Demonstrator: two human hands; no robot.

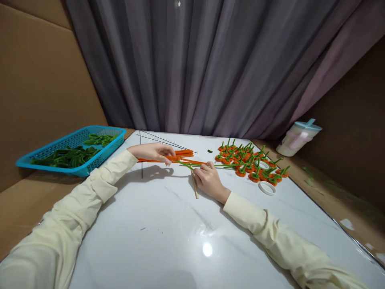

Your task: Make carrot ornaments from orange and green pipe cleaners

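My left hand (pixel 155 151) is closed around a small coiled orange chenille piece (pixel 173 158), gripping it between thumb and fingers above the table. Green pipe cleaner (pixel 187 163) runs from this piece towards my right hand (pixel 208 180), whose fingers are pinched on it. A longer green length (pixel 225 165) sticks out past the right hand. Below the right fingers a thin wooden stick (pixel 195 188) slants down; whether the hand grips it too, I cannot tell. Straight orange pipe cleaners (pixel 185 153) lie in a bundle behind the hands.
Many orange chenille pumpkins (pixel 240 171) with green stems cluster at the right, beside a white ring (pixel 267 188). A blue basket (pixel 87 171) of green pieces stands at left. Thin dark wires (pixel 162 139) lie at the back. A lidded cup (pixel 297 138) stands far right.
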